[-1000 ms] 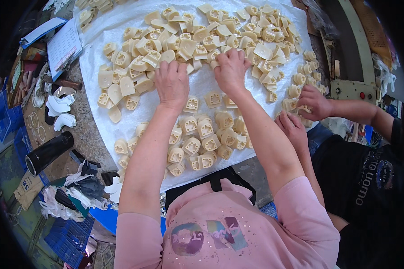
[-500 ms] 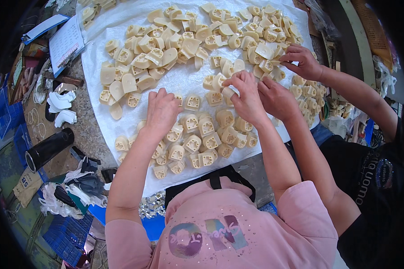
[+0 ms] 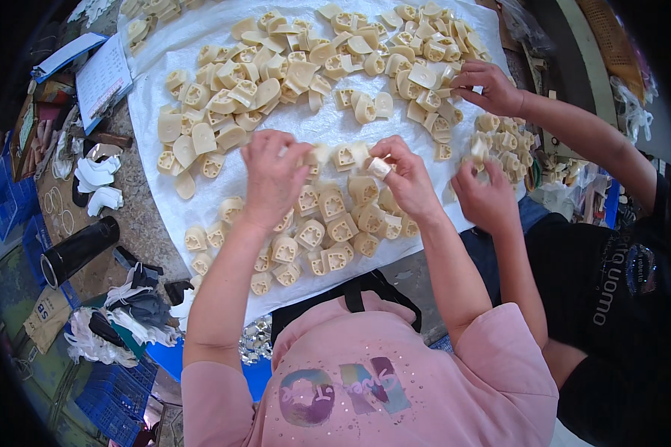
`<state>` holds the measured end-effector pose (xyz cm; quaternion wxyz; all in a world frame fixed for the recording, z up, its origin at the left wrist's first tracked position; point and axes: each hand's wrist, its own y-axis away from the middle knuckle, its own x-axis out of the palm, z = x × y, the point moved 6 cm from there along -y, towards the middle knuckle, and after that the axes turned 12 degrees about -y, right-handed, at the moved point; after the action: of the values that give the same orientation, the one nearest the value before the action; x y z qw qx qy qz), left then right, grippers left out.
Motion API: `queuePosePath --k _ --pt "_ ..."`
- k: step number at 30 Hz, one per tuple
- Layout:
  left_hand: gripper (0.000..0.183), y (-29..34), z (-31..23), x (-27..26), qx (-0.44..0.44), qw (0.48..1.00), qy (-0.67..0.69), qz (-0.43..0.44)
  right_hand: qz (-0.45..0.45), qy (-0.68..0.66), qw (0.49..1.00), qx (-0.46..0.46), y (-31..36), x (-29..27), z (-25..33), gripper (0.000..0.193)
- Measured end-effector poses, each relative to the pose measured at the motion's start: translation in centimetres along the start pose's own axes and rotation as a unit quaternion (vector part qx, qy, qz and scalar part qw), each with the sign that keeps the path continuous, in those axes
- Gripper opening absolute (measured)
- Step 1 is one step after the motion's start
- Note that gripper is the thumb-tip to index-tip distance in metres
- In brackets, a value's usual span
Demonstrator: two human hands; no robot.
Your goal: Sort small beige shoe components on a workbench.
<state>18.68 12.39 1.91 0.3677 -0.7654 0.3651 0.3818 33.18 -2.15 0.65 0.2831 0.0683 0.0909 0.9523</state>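
In the head view, a person in a pink shirt (image 3: pixel 343 380) leans over cream molded pieces (image 3: pixel 309 233) spread across a white sheet (image 3: pixel 160 242), which perhaps keeps them clean. The left hand (image 3: pixel 271 173), at center, has curled fingers beside a blurred piece; whether it grips is impossible to tell. The right hand (image 3: pixel 408 179), right of center, appears to pinch another piece (image 3: pixel 360 153) by its fingertips, a light hold that probably suits something so small. A pale patch at its thumb is too blurred to identify.

Below the hands, many pieces sit with holed faces upward, likely their steadier side. A jumbled heap (image 3: pixel 300 73) fills the upper center, apparently left loose within arm's reach.

At right, a co-worker in black (image 3: pixel 574 298) has one hand (image 3: pixel 488 88) at the heap's edge, the other (image 3: pixel 487 195) beside a cluster (image 3: pixel 508 141). Papers (image 3: pixel 103 78) lie upper left, apart from the pieces.
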Motion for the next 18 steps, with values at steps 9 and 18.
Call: queuePosePath --k 9,18 --pt "0.026 0.6 -1.0 1.1 0.067 0.986 -0.128 0.077 0.029 0.553 0.816 -0.166 -0.1 2.7 0.3 0.027" --pt "0.023 -0.1 0.4 0.4 -0.02 0.997 -0.04 0.062 -0.109 0.488 0.859 -0.115 -3.9 -1.6 0.2 0.027"
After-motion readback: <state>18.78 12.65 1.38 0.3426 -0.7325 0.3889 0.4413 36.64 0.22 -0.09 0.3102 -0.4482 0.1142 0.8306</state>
